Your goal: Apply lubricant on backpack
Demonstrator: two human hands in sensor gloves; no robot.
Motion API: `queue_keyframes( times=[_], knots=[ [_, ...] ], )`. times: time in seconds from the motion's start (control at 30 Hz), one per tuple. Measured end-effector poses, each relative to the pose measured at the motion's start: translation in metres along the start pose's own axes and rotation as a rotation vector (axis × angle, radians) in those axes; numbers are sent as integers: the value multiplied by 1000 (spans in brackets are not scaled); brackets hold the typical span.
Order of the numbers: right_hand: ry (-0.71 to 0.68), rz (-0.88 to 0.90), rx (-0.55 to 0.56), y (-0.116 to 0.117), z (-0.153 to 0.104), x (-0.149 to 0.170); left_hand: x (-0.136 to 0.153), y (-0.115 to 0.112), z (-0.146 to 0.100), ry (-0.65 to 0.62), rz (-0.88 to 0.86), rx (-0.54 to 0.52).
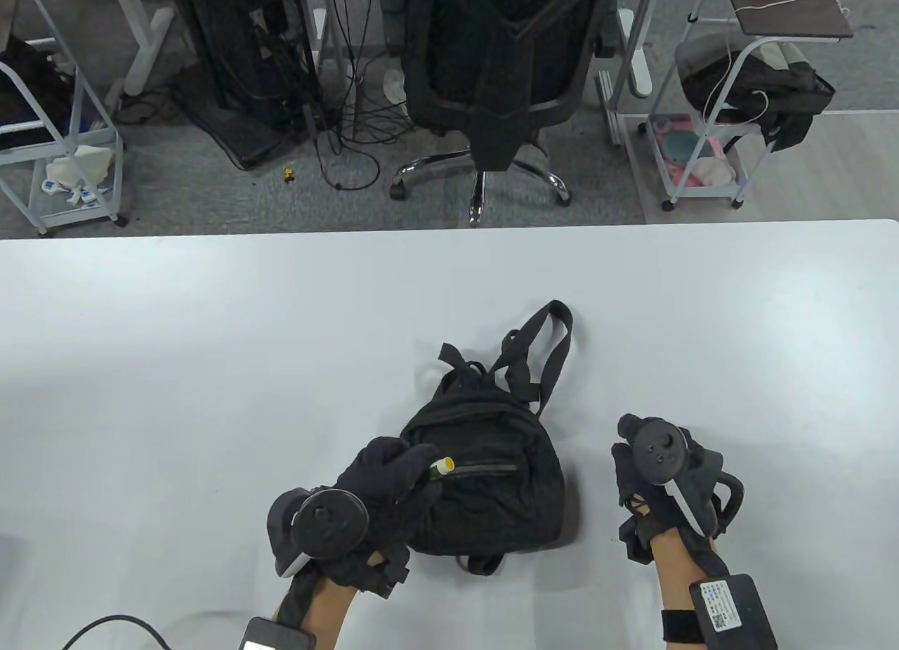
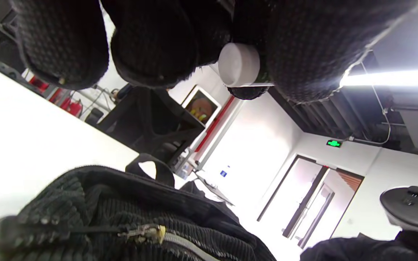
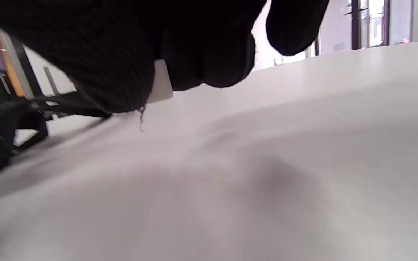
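Observation:
A black backpack lies flat on the white table, straps pointing away from me. My left hand rests on its left side and grips a thin dark lubricant tube with a pale yellow-white end, held over the front pocket zipper. In the left wrist view the tube's white round end sits between the fingers, above the zipper pull. My right hand rests on the table just right of the backpack, fingers curled. A small white piece shows among them; I cannot tell what it is.
A black office chair stands beyond the table's far edge, with white carts at the left and right. A cable lies at the table's near left.

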State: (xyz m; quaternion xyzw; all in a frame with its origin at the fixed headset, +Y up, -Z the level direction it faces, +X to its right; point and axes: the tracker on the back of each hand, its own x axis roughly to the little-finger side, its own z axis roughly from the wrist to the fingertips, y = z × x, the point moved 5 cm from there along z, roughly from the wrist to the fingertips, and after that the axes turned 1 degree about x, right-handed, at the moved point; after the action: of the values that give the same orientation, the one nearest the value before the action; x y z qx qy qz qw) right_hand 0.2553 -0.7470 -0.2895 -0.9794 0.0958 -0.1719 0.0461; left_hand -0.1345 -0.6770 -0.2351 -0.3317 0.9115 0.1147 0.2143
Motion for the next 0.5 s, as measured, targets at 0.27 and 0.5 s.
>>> queue_keyframes(
  times=[0.27, 0.5],
  knots=[
    [31, -106, -43, 20, 2, 0, -1, 1, 0, -1, 47, 0],
    [38, -84, -73, 23, 3, 2, 0, 0, 0, 6, 47, 0]
  ],
)
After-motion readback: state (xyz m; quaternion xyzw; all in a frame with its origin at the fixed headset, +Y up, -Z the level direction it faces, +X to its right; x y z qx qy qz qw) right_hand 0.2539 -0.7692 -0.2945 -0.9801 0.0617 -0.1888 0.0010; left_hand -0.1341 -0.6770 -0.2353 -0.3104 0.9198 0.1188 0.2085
